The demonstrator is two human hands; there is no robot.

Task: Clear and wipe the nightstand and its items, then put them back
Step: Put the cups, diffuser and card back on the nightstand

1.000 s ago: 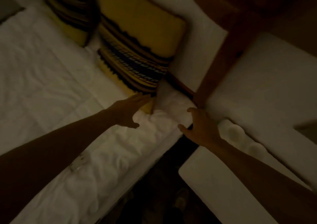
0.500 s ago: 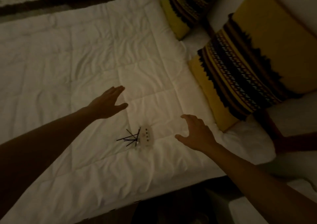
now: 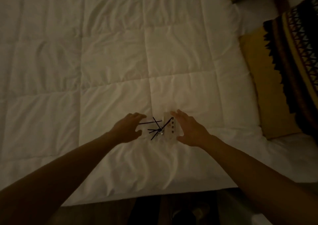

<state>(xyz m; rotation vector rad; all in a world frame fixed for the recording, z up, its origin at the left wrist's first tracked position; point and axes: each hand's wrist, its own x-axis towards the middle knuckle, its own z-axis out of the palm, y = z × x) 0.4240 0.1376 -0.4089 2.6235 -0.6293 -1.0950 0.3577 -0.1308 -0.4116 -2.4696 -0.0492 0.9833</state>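
On the bed (image 3: 120, 61), near its front edge, lie one small white box (image 3: 172, 128) and about six thin black sticks (image 3: 155, 130), loosely crossed. They look light and easily scattered. Our left hand (image 3: 128, 130) and right hand (image 3: 191, 131) are spread apart on either side, gripping nothing; we would scoop from both ends.

A bedroom, dimly lit. Shown by a bed (image 3: 120, 56) spread with a white quilted duvet (image 3: 180, 56) stitched into large squares and lightly creased. At the bed's right end, a yellow pillow (image 3: 261, 87) under a dark patterned band (image 3: 299, 56). Below the bed's near edge, a strip of dark floor (image 3: 148, 212). Soft furnishings only, domestic or hotel-like; cannot tell which.
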